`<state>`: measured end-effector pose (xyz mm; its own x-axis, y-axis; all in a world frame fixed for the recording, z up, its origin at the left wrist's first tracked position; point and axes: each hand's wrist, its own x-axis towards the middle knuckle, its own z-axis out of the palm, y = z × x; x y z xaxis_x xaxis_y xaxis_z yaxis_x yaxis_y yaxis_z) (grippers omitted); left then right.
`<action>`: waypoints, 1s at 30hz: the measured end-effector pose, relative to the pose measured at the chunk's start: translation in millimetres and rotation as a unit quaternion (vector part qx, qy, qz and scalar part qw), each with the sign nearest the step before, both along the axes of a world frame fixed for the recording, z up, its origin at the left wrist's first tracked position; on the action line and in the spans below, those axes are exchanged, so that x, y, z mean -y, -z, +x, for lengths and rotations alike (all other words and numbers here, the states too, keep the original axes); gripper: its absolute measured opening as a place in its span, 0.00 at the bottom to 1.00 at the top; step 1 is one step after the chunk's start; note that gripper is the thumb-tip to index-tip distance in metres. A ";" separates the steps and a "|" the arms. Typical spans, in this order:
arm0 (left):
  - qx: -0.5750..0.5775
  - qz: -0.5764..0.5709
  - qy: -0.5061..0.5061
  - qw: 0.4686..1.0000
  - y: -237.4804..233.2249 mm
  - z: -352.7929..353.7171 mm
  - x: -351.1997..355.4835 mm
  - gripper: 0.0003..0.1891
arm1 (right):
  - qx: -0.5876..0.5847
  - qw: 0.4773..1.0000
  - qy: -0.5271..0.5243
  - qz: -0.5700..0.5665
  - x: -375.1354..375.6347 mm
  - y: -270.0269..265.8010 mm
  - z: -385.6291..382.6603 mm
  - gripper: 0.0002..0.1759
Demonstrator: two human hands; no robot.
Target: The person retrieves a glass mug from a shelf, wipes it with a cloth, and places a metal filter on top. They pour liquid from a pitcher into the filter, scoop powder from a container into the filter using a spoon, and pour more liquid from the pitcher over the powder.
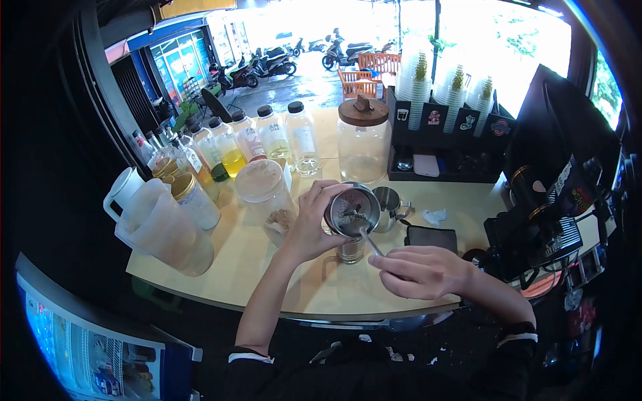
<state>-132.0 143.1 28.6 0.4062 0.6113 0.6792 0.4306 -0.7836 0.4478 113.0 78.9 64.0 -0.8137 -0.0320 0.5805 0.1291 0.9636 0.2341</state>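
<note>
My left hand (314, 220) is wrapped round a metal cup (335, 212), its mouth tipped toward me. Dark specks and some residue show on the inside of the cup. A thin metal spoon (372, 243) is pinched in my right hand (428, 273), and its far end reaches into the cup's mouth. Under the cup stands a clear glass (350, 252), partly covered by it; what it contains is hard to make out. Just right of the cup is a steel pitcher (388, 208) with a handle.
Left of my hands stand a lidded clear jar (259, 182), a large plastic pitcher (164, 224) and several bottles (271, 134). A wooden-lidded jar (363, 144) and a black cup holder (445, 160) are at the back. A dark cloth (431, 237) and black machine (528, 227) lie rightward.
</note>
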 end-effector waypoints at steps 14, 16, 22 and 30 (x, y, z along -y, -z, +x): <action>-0.009 0.001 -0.014 1.000 -5.7 0.4 6.7 0.44 | 0.015 0.999 0.016 -0.034 1.4 -5.1 3.4 0.13; -0.024 0.008 -0.024 0.999 -6.9 1.1 8.7 0.44 | -0.003 0.999 0.035 -0.018 -3.4 -4.6 6.8 0.13; -0.057 0.019 -0.041 0.997 -7.8 3.1 10.0 0.43 | 0.017 0.999 0.031 -0.013 -1.3 -6.3 4.3 0.15; -0.075 0.052 -0.068 0.993 -6.3 4.5 9.8 0.43 | 0.008 0.999 0.035 -0.023 -3.6 -6.3 2.2 0.14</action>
